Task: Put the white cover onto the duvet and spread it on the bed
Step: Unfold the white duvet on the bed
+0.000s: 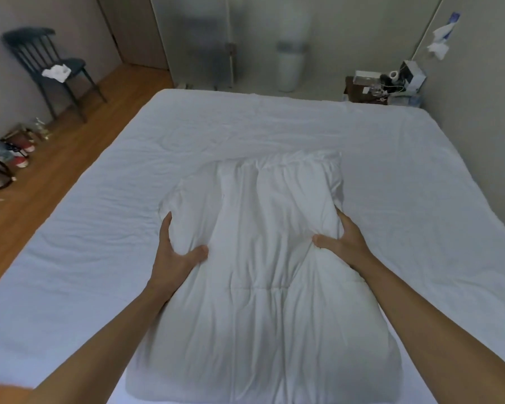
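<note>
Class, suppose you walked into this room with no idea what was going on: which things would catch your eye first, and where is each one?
First, the bunched white duvet lying down the middle of the bed, with the left hand and right hand gripping its two sides. Next, the dark chair against the far left wall, a white cloth on its seat. Then the shoes lined up on the wooden floor at the left.

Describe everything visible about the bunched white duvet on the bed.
The puffy white quilted duvet lies gathered into a long, creased bundle down the middle of the bed's flat white sheet, stitched seams showing. Its far end is folded over. The left hand and right hand grip its opposite sides, thumbs pressed on top.
</note>
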Available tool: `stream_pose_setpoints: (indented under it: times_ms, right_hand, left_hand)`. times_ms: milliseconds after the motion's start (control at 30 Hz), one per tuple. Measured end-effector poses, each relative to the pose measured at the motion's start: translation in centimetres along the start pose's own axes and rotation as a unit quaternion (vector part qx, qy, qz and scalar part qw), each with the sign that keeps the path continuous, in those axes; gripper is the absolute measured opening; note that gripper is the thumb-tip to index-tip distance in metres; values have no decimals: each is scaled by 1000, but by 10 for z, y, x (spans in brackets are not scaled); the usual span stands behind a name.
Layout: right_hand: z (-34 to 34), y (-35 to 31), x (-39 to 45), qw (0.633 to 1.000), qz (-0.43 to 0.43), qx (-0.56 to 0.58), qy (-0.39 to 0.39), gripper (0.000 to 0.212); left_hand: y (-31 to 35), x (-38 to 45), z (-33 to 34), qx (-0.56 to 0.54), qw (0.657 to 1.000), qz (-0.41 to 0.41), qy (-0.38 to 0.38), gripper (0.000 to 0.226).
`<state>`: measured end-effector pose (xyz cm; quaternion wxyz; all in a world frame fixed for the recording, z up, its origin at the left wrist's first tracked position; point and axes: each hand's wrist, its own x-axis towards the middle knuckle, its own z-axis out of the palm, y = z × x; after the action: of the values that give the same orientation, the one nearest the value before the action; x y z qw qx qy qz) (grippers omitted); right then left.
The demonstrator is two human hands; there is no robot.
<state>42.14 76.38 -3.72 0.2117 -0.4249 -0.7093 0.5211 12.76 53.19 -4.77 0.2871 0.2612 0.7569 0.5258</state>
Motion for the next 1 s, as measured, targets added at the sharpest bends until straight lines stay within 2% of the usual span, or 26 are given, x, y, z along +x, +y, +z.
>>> stream_pose_setpoints:
  times_ms: [100,200,333,433,500,533,567,600,633,700,767,833,900,933,967,1000]
  right_hand:
    - [18,-9,39,1000,-9,-15,-17,76]
    - [42,-22,83,999,-2,-33,-37,83]
    - [77,-40,155,992,-21,-47,-115,86]
    - [108,-28,197,972,-18,-79,-219,79]
    - [131,7,207,955,22,-161,-248,73]
    - [142,28,204,936,51,-258,-235,72]
    - [152,50,191,913,64,-360,-183,72]
    - [160,71,171,899,41,-420,-114,72]
    - [166,83,143,908,16,-417,-40,73]
    - [172,108,93,947,33,-301,107,83]
    - [176,128,51,954,160,-145,208,107]
    - [183,137,24,923,315,72,209,122]
    - [191,137,15,839,428,312,125,110]
    - [192,134,14,808,446,374,92,96]
    - [190,135,15,798,439,404,87,85]
    - [186,134,17,805,422,404,101,79]
  left_hand:
    - [-12,19,-12,-8,999,-8,33,108]
    - [-22,38,-24,-22,996,-31,78,107]
    - [-47,55,-25,-45,980,-73,181,100]
    - [-80,57,-6,-45,960,-162,224,101]
    - [-103,56,7,-32,948,-242,203,108]
    - [-114,57,9,-21,942,-278,186,114]
    - [-125,60,11,-13,933,-317,171,123]
    - [-132,65,12,-5,922,-352,160,132]
    - [-137,69,13,11,911,-379,160,138]
    - [-138,73,20,74,901,-388,178,140]
    - [-131,62,30,135,906,-353,190,137]
    - [-130,43,41,151,915,-324,185,138]
    - [-131,29,47,115,920,-327,184,136]
    - [-129,25,48,97,922,-327,183,134]
    - [-124,23,49,90,927,-318,178,131]
    - [-118,21,50,91,933,-302,171,125]
